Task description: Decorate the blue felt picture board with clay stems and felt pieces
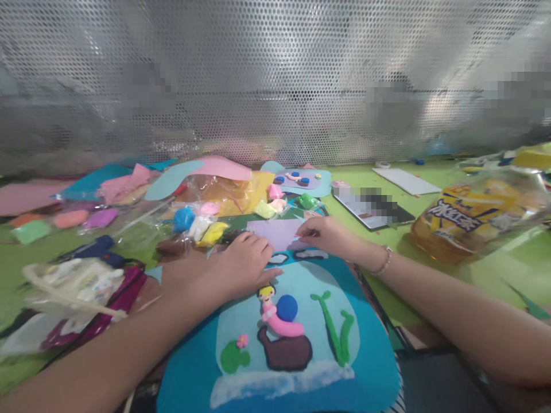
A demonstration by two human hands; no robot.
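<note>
A blue craft board (370,367) lies in front of me with a clay picture on it: a small pink figure (275,315) with a blue ball, a brown shape, green stems and a lily pad. My left hand (241,261) rests flat on the board's upper edge, fingers stretched, pressing on a pale purple paper sheet (278,232). My right hand (325,235) pinches that sheet's right edge; a bracelet circles the wrist.
Bags of coloured clay (202,223) and foam sheets (129,183) crowd the green table at the left. A yellow snack bag (469,221) lies right, a tablet (372,209) beyond. A perforated metal screen (275,80) closes the back.
</note>
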